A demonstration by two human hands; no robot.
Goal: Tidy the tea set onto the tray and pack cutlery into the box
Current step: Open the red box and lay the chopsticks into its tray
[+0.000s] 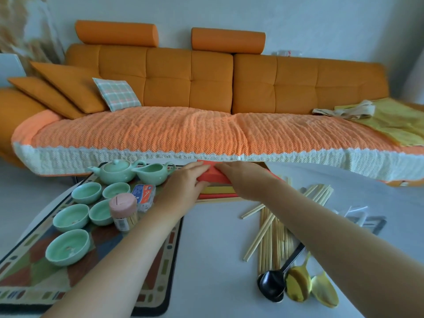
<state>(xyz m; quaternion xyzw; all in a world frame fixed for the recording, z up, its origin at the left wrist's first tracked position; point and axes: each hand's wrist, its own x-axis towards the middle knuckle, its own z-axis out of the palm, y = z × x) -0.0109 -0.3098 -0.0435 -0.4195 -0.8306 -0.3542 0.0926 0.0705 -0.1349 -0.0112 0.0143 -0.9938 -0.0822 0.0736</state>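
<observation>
Currently both hands are seen at the red box [214, 178], which sits at the far edge of the white surface [206, 249], just below the sofa [206, 88] cover. The left hand [183, 188] is clamped on the box's left end, fingers curled over the top and thumb lower on the side. The right hand [241, 177] is laid across the right part of the box top; whether its fingers grip cannot be told. A yellow layer is visible under the red top.

On the patterned tray [34, 278], at left, are noted: a green teapot [114, 172], a green pitcher [156, 173] beside it, five green cups [68, 246], a pink toothpick jar [124, 211] and a small packet [145, 196].

Chopsticks [274, 228] are scattered on the surface right of the box. Nearer, a black spoon [273, 284] and two yellow spoons [298, 285] are recorded, bowls side by side.
</observation>
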